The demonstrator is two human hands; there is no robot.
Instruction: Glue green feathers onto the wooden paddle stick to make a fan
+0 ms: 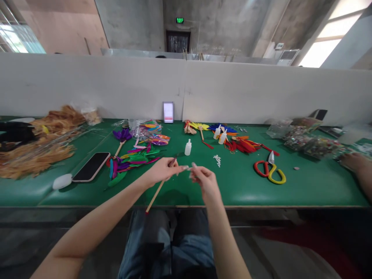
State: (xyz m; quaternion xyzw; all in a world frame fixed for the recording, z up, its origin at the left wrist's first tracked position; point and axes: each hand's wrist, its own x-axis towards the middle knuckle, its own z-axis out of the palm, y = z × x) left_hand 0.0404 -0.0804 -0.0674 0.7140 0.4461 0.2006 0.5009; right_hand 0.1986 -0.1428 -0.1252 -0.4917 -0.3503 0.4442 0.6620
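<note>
One wooden stick point(155, 196) gripped in left hand point(163, 169), slanting, lower end past front of bench point(238, 193). Right hand point(205, 179) pinched just beside left, can't tell on what. White bottle point(188, 148) upright behind them.

Wooden stick point(157, 193), matt; smooth, glossy tabletop point(241, 193); plastic bottle point(188, 148); shiny metal scissor blades point(271, 157); rough concrete wall point(221, 23).

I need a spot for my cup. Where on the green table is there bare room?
The green table has a bare patch between the right hand and the scissors, reaching the near edge; another, shallower, lies in front of the phone. It is crowded across the back with feathers, at far left with brown strands, at far right with plastic bags.
</note>
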